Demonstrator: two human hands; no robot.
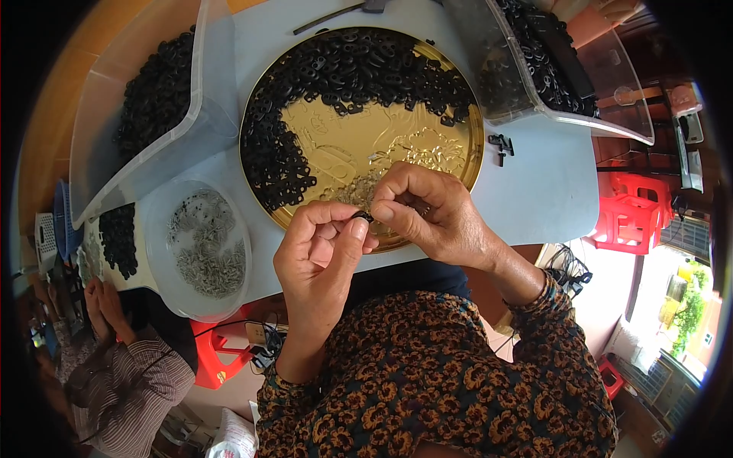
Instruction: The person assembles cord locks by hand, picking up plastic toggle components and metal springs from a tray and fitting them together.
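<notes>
A small black plastic piece (363, 217) is pinched between the thumb and fingers of my left hand (324, 256). My right hand (435, 214) meets it from the right, thumb and forefinger pressed together at the piece; whatever they hold is too small to make out. Both hands are over the near rim of a round gold tray (328, 145). Heaps of black plastic parts (359, 61) line its far and left sides. Behind my fingers lies a pile of small pale metal bits (355, 188), partly hidden by the right hand.
Clear bins (200, 76) of black parts flank the tray; the right bin (550, 114) is tilted. A white tub (238, 275) holds small metal pieces. Loose black parts (501, 145) lie right of the tray. At the left, another person's hands (107, 305) rest by the table. Red stools (630, 214) stand around.
</notes>
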